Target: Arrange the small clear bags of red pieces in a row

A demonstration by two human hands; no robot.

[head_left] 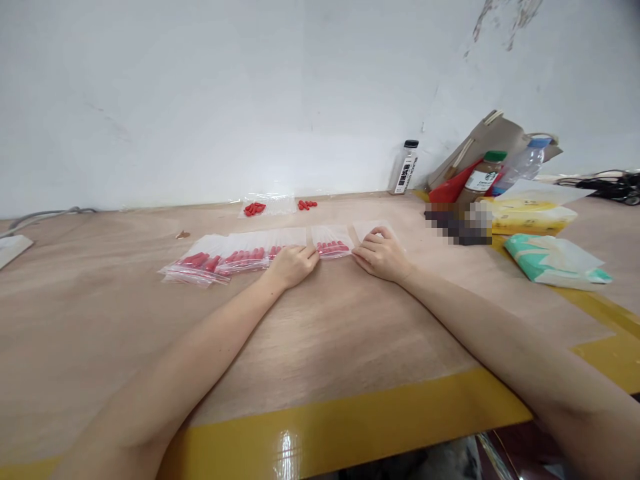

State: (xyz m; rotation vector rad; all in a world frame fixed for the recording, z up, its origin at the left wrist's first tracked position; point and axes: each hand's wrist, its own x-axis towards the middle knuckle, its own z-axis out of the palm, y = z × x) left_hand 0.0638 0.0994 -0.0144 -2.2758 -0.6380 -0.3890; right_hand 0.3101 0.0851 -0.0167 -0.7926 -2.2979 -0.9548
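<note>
A row of small clear bags (pixel 240 253) holding red capsules lies across the wooden table (pixel 320 333). My left hand (pixel 293 265) is curled, fingers pressed on the left edge of one filled bag (pixel 333 243). My right hand (pixel 381 255) is curled too, its fingertips on that bag's right edge and resting over an empty clear bag (pixel 373 228). Further back lie another bag with red capsules (pixel 260 207) and a few loose red capsules (pixel 307 205).
At the back right stand a black-capped bottle (pixel 405 168), a brown paper bag (pixel 483 143), a green-capped bottle (pixel 483 179), a plastic water bottle (pixel 523 163), a yellow tissue pack (pixel 533 217) and a teal one (pixel 555 261). Yellow tape (pixel 350 417) edges the table.
</note>
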